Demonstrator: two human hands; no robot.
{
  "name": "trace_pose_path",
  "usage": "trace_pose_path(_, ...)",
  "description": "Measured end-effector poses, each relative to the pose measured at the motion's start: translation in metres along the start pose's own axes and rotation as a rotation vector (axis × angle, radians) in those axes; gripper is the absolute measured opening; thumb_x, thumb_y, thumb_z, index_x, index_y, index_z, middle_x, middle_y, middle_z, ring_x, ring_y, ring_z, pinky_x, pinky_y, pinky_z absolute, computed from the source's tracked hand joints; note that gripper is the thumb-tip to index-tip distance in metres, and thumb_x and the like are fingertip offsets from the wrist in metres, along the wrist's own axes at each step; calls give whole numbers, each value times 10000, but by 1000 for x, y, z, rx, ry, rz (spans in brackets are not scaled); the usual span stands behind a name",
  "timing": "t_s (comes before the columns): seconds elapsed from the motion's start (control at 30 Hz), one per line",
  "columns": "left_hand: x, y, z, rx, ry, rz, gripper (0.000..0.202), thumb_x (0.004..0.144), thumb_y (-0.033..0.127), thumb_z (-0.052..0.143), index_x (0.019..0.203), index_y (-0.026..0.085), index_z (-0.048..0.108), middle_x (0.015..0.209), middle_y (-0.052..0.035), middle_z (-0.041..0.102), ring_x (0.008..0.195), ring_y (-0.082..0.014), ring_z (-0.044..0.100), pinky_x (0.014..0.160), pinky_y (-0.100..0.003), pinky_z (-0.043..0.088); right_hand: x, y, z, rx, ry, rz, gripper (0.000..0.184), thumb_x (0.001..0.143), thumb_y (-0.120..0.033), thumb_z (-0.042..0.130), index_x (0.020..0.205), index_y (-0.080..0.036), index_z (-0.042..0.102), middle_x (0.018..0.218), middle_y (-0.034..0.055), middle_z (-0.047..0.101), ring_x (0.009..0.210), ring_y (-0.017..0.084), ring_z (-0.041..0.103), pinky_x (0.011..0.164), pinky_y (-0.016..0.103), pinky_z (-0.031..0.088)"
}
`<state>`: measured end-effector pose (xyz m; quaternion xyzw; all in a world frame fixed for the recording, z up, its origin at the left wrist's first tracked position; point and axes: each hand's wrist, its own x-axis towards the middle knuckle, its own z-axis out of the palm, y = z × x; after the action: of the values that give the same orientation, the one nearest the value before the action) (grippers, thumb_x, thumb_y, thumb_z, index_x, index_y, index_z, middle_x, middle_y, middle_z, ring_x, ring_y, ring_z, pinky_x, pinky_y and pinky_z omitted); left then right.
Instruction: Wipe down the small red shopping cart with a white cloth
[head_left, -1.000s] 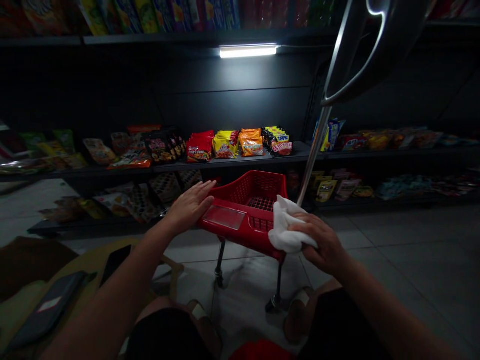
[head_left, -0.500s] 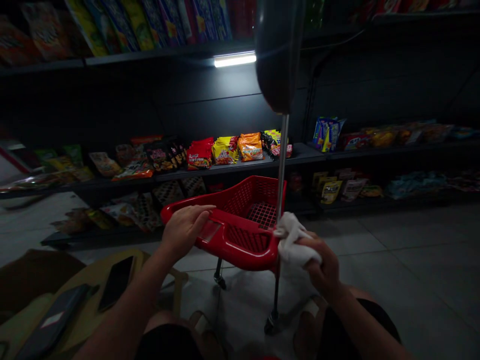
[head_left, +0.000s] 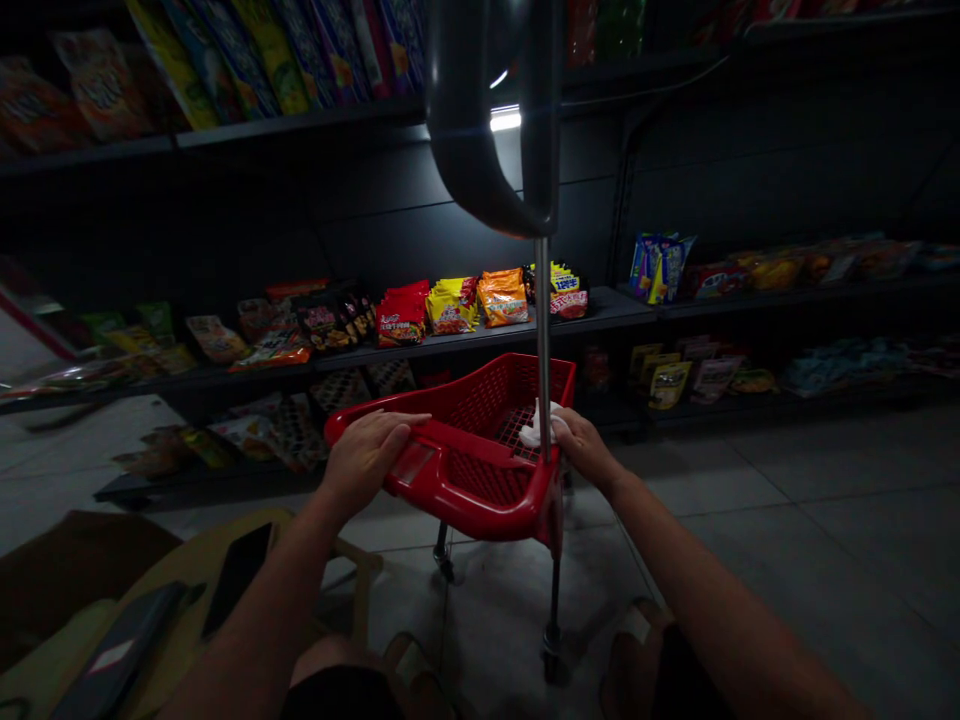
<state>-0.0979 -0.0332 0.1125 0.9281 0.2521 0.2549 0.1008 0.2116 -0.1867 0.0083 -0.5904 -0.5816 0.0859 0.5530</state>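
A small red plastic shopping cart (head_left: 480, 525) stands on wheeled metal legs in front of me. My left hand (head_left: 369, 455) grips its left front corner, fingers laid over the rim and the thumb on top. At the right side of the basket, my right hand (head_left: 583, 445) holds a white cloth (head_left: 536, 428) against the inner side, just behind the upright metal pole (head_left: 544, 340). The fingertips of that hand are partly hidden by the pole and cloth. A dark grey looped handle (head_left: 480, 190) tops the pole, close to the camera.
Shelves (head_left: 465, 343) of snack and noodle packets run along the back. At lower left is a yellowish stool (head_left: 300, 530) bearing a phone (head_left: 238, 575) and a dark flat case (head_left: 124, 650). My feet flank the cart on the tiled floor (head_left: 750, 530).
My right hand has moved with the cloth from outside the near right corner, forward and up to the basket's right side. The handle appears turned and shifted left. My left hand stays put.
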Motion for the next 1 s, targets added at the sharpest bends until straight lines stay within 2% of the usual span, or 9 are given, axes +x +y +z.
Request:
trace_pose_path(0.23, 7, -22, -5, 13, -39, 38, 546, 1009, 452, 218, 1204, 248, 684, 1252, -22, 693, 1209, -191, 584, 1124, -376, 359, -18, -39, 20, -14, -80, -152, 419, 988, -365, 348, 1085, -207, 723, 1128, 58, 717, 1085, 216, 628, 982, 373, 450)
trace_pose_path(0.37, 21, -31, -3, 16, -28, 119, 561, 1020, 386, 165, 1203, 236, 673, 1307, -30, 658, 1283, -168, 524, 1162, -388, 308, -16, -10, 14, -89, 37, -123, 410, 983, -396, 379, 1044, -181, 723, 1048, 72, 724, 1043, 216, 631, 996, 393, 440)
trace_pose_path(0.43, 29, -28, -2, 85, -57, 81, 537, 1019, 378, 174, 1247, 255, 644, 1383, -18, 609, 1374, -196, 436, 1194, -478, 225, -15, 4, 10, -121, 160, -74, 416, 978, -412, 388, 957, -167, 723, 992, 81, 715, 1009, 219, 627, 990, 404, 450)
trace_pose_path(0.53, 36, -3, 0, 197, -34, -48, 497, 997, 418, 275, 1338, 219, 577, 1465, -67, 532, 1458, -290, 309, 1177, -610, 159, -23, 2, 13, -94, 360, 10, 407, 975, -423, 408, 1068, -151, 697, 1114, 122, 689, 1089, 237, 608, 1029, 440, 440)
trace_pose_path(0.63, 32, 46, 13, 77, 5, 85, 509, 1006, 433, 286, 1394, 205, 525, 1492, -60, 501, 1441, -229, 357, 1207, -477, 227, -43, -27, 32, -2, 536, 32, 397, 988, -376, 413, 1268, -178, 612, 1350, 135, 592, 1273, 246, 529, 1114, 484, 380)
trace_pose_path(0.73, 28, 91, 32, -82, -112, 133, 534, 1016, 471, 253, 1438, 242, 484, 1481, -18, 515, 1388, -186, 445, 1177, -371, 326, -70, -36, 64, -13, 565, -30, 414, 994, -299, 420, 1391, -245, 522, 1555, 86, 382, 1448, 249, 336, 1186, 517, 280)
trace_pose_path(0.83, 35, 106, 44, -82, -276, 78, 521, 1006, 527, 257, 1426, 332, 496, 1446, 49, 548, 1339, -183, 507, 1127, -348, 386, -113, 8, 98, -65, 540, -9, 446, 979, -266, 446, 1422, -277, 494, 1610, 56, 273, 1490, 263, 238, 1189, 540, 282)
trace_pose_path(0.93, 51, 97, 47, -43, -385, 112, 516, 1003, 535, 247, 1411, 359, 509, 1430, 75, 558, 1299, -194, 548, 1089, -340, 412, -169, 70, 120, -5, 478, 154, 439, 981, -268, 425, 1412, -293, 507, 1588, 61, 320, 1474, 270, 280, 1153, 565, 343)
trace_pose_path(1.0, 61, 90, 48, -10, -409, 127, 521, 996, 546, 258, 1406, 355, 516, 1420, 72, 569, 1266, -208, 576, 1066, -342, 428, -194, 88, 128, 29, 445, 276, 444, 986, -287, 415, 1423, -309, 494, 1583, 64, 332, 1476, 280, 272, 1149, 594, 328)
